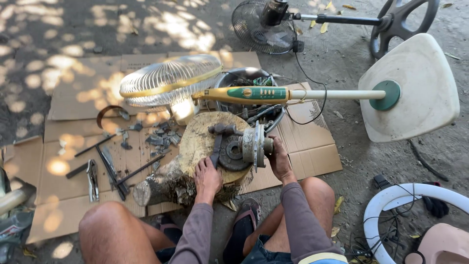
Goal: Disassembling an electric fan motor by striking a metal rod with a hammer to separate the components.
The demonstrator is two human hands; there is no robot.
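Observation:
A grey, worn fan motor (246, 145) lies on its side on top of a tree-stump block (198, 146). My right hand (279, 159) grips the motor's right end and steadies it. My left hand (207, 177) holds the handle of a dark hammer (218, 142); the hammer's head rests near the motor's left side. Both hands are above my bare knees.
A white and green stand fan (254, 93) lies across a metal bowl (273, 117) of parts. A second, dark fan (266, 24) lies behind. Pliers (92, 178), rods and metal scraps (159, 137) lie on flattened cardboard (73, 98) at left. A white ring with wires (391, 205) sits at right.

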